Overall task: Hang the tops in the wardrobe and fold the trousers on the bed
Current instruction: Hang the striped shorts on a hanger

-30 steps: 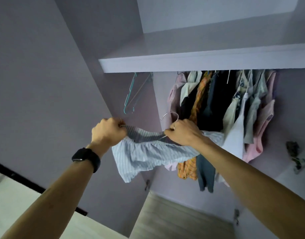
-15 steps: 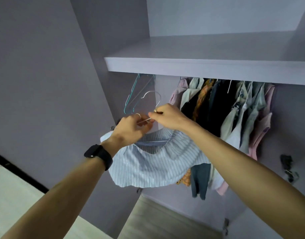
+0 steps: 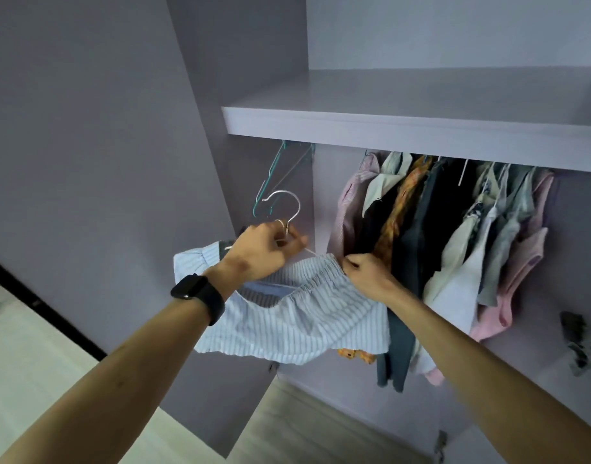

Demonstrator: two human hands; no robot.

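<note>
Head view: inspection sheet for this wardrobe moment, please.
Surface: wardrobe shelf over the hanging space; bed not in view.
Job's things: striped top being fitted on a wire hanger, not yet hung.
Clutter: empty teal hangers at left; dark item at right, unclear.
Grips: left hand pinches the hanger's neck; right hand grips the top's shoulder.
Cables: nothing seen.
Surroundings: row of hung clothes; wood floor below.

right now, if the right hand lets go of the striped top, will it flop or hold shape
Probably floppy: the striped top sags in folds. Likely light: the thin wire hanger in the left hand looks unbent. Its edge may slip when the right hand releases.
</note>
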